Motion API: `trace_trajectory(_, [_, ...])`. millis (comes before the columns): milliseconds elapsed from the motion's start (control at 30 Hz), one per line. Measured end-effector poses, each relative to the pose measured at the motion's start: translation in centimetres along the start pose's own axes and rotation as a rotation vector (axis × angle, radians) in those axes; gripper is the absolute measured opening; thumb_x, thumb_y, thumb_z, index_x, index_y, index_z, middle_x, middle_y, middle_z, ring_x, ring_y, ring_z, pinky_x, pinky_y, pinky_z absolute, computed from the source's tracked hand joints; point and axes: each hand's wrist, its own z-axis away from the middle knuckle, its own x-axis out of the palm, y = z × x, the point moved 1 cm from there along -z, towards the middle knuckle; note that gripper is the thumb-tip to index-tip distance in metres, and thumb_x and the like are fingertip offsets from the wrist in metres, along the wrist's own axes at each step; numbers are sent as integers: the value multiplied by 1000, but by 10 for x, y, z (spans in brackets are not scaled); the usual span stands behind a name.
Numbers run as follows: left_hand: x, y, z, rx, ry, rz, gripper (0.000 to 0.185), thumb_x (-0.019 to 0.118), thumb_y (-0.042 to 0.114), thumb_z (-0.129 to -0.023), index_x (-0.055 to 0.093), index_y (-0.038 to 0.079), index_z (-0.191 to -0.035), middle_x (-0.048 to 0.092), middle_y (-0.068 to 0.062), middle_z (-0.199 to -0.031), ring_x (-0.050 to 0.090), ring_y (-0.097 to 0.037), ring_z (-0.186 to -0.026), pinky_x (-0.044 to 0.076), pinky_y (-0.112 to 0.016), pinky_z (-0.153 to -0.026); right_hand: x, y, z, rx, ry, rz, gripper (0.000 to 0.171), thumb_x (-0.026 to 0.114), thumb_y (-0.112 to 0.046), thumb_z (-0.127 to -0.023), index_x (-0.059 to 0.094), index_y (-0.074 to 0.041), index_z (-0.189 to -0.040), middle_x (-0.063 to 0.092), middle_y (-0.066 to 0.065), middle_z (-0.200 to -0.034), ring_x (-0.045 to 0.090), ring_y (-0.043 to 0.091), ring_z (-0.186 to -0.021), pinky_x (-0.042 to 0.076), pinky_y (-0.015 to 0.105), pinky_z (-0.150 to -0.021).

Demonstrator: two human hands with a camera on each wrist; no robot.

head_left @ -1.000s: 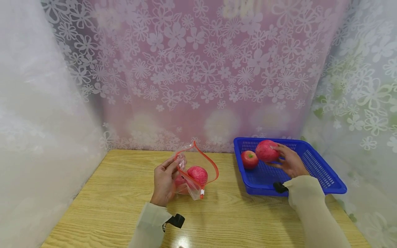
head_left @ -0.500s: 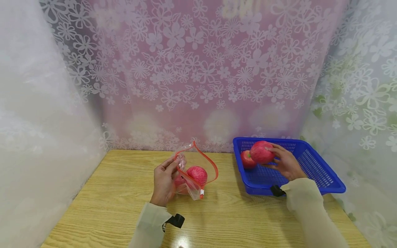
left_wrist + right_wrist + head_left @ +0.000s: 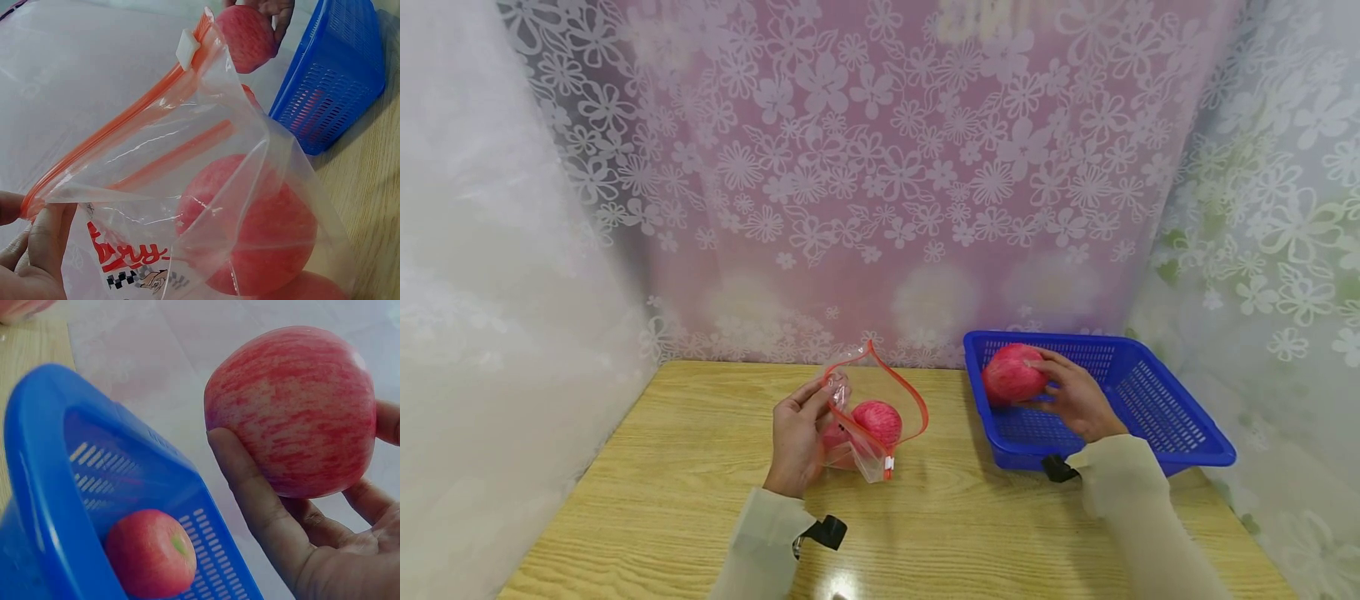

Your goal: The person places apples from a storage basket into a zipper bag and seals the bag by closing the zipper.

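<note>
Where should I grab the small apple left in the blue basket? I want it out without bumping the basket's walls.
Take the small apple from above, fingers across its round sides. It lies on the floor of the blue basket close to the corner walls, so a sideways approach looks blocked. The right hand already holds the larger apple, so it isn't free.

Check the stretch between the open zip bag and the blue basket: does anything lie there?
Head view: only bare wooden table separates the zip bag from the blue basket.
</note>
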Motion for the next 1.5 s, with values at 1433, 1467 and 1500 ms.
trace_trajectory(1433, [-1,1,0,0,-13,-2,37,62,6,-94,55,-14,-124,71,-8,-100,71,-16,-87,55,-29,-80,85,22,-12,39,-95,39,45,56,-13,-98,44,-7,-141,22,23,-150,62,29,-103,54,54,-81])
trace_trajectory(1467, [-1,1,1,2,-14,-5,38,62,7,-94,54,-15,-124,71,-8,-100,71,-16,-86,55,-29,-80,88,22,-12,42,-102,36,46,55,-13,-98,43,-7,-141,21,23,-150,61,29,-103,53,54,-81])
trace_trajectory(1500, [-1,1,0,1,-14,-4,37,62,7,-94,54,-15,-124,70,-8,-100,71,-15,-86,55,-29,-80,90,22,-12,43,-111,35,46,55,-12,-98,43,-6,-142,21,23,-149,61,29,-103,53,54,-82])
